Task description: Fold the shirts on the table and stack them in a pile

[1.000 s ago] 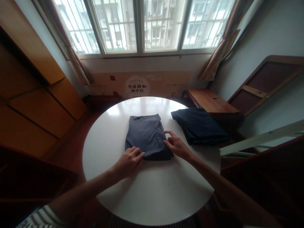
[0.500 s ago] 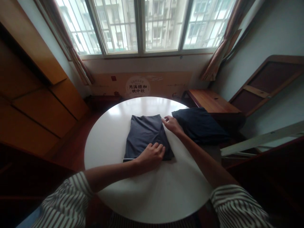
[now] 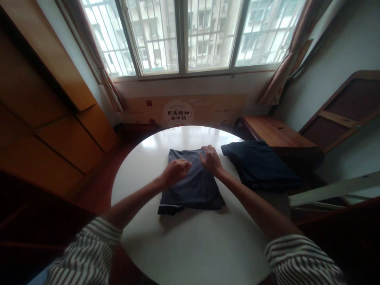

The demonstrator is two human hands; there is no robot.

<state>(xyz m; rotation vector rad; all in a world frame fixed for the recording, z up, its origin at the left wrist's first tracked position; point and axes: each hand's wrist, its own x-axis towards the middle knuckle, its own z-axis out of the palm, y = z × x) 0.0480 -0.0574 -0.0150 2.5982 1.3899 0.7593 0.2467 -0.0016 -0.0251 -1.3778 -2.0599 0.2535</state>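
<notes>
A folded dark grey garment [image 3: 196, 186], its kind hard to tell, lies flat on the round white table [image 3: 190, 245]. A dark strip with a white line shows along its near left edge. My left hand [image 3: 175, 172] is over the garment's left half, somewhat blurred, its fingers curled in with nothing visible in them. I cannot tell whether it touches the cloth. On the far right corner of the garment rests my right hand [image 3: 211, 160], thumb apart from the fingers. To the right lies a folded dark navy garment [image 3: 264, 166].
Behind the table stands a low wooden table [image 3: 276, 130] at the right, beside a leaning wooden-framed panel [image 3: 332, 114]. A pale bar [image 3: 332, 186] is at the right. Wooden cabinets [image 3: 65, 142] line the left, and a barred window [image 3: 204, 39] fills the back.
My left hand has lifted from the garment's near edge and moved forward over its left half. My right hand has shifted from beside the garment onto its far right corner. The view has tilted slightly.
</notes>
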